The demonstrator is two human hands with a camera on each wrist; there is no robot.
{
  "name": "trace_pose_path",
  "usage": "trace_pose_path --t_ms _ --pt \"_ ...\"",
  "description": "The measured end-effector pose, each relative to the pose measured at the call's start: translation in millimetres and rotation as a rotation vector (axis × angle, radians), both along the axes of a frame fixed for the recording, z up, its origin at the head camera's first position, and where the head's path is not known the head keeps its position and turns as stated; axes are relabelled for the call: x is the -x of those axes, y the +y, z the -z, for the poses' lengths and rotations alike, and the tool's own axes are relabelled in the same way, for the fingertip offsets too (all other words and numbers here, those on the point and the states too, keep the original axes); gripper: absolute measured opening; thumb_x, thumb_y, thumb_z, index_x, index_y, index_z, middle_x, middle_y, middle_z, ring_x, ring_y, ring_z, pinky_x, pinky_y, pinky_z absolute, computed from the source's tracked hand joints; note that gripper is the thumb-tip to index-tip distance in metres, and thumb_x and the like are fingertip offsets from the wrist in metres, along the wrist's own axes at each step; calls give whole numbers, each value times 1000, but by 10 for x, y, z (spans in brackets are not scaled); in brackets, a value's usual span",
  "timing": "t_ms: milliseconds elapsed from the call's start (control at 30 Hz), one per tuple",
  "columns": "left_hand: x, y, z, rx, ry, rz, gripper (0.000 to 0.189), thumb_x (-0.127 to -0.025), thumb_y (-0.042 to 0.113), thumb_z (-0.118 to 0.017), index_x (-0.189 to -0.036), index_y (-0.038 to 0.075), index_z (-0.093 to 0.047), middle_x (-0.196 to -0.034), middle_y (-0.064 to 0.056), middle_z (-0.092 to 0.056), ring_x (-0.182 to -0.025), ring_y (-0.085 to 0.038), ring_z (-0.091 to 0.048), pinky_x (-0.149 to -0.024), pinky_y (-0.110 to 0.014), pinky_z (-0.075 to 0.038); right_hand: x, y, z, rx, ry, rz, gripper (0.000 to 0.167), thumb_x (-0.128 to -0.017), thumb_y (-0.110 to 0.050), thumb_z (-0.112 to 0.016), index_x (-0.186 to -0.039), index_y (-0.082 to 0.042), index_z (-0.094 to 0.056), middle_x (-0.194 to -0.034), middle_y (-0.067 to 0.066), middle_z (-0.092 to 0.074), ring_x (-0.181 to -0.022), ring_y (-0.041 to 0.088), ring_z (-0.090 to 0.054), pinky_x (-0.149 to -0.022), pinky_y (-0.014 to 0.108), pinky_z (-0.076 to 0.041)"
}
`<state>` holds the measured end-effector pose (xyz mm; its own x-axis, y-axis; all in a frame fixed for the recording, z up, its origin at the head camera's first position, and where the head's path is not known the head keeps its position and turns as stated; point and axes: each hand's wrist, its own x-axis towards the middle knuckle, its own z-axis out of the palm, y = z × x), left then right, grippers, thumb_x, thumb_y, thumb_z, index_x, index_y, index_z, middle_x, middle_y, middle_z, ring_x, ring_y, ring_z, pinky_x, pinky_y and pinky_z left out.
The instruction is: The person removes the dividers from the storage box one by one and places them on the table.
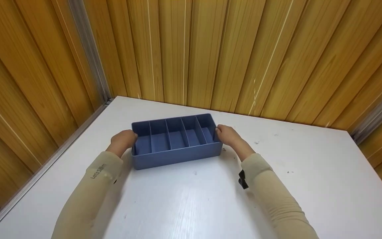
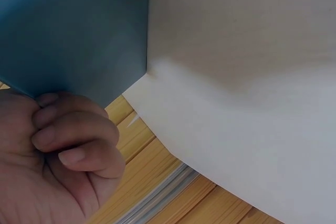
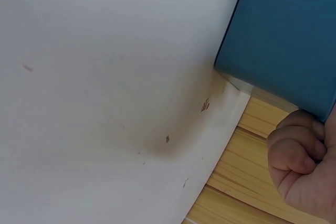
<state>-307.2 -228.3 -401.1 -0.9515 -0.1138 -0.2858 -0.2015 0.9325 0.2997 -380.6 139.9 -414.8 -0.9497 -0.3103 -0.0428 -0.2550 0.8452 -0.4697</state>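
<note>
A blue divided box with several side-by-side compartments sits on the white table, turned slightly so its right end lies farther back. Nothing shows inside the compartments. At its left end, my left hand grips the rim, and the left wrist view shows curled fingers against the box's end wall. My right hand pinches the rim at the opposite end. In the right wrist view, its fingers curl at the edge of the box's end wall.
The white table carries a few small dark marks, some near the box's right end. Wood-patterned panels rise behind the table and along its left side. A grey metal post stands at the back left corner.
</note>
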Motion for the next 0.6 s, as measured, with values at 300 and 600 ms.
trace_pose_path --t_ms 300,600 --pt "7 16 -2 3 6 -3 48 -109 22 -32 -132 -12 -57 -141 -31 -58 -133 -46 -57 -107 -57 -50 -20 25 61 19 20 20 33 -109 -17 -37 -114 6 -61 -110 26 -69 -102 37 -63 -98 54 -49" --pt "60 70 -11 -18 22 10 49 -109 23 -32 -133 -12 -57 -142 -32 -57 -135 -48 -54 -109 -60 -47 -75 97 65 23 32 59 31 -109 -18 -38 -108 3 -61 -96 18 -65 -92 30 -59 -91 51 -49"
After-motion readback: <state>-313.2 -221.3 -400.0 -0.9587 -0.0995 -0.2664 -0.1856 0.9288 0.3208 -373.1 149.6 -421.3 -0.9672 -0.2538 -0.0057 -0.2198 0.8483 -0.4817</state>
